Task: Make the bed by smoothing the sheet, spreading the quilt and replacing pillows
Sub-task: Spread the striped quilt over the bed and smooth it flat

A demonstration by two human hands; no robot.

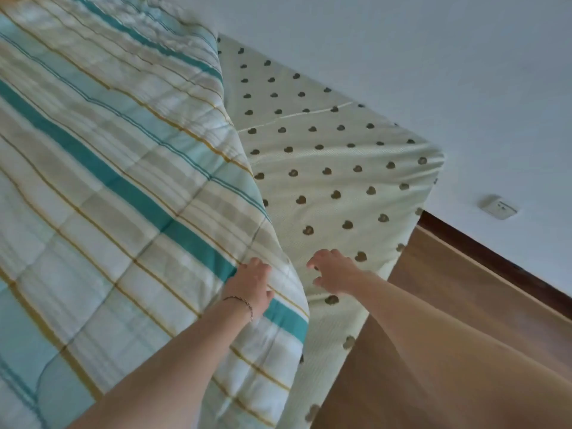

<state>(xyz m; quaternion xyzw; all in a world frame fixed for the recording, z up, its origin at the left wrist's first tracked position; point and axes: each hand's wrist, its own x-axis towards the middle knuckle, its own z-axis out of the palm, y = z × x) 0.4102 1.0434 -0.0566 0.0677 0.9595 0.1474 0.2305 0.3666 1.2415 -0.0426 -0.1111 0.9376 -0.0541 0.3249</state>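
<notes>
A striped quilt (108, 181) in teal, beige and mustard lines is covering the whole left half of the frame, its edge running diagonally from the upper centre down to the lower centre. Beside it, a cream sheet (334, 156) printed with dark hearts is lying exposed over the mattress corner, filling the centre and reaching toward the right. A white wall (402, 57) is occupying the upper right, and a wooden floor (464, 320) with a dark skirting board (495, 258) is showing at the lower right. A small wall socket (497, 207) is sitting at the right edge.

The left hand (250, 286), a thin bracelet (240, 300) at its wrist, is resting on the quilt just inside its edge at lower centre, fingers bent against the fabric; whether they are pinching it is unclear. The right hand (332, 270) is hovering over or touching the sheet just beside the quilt's edge, fingers spread and curled, holding nothing.
</notes>
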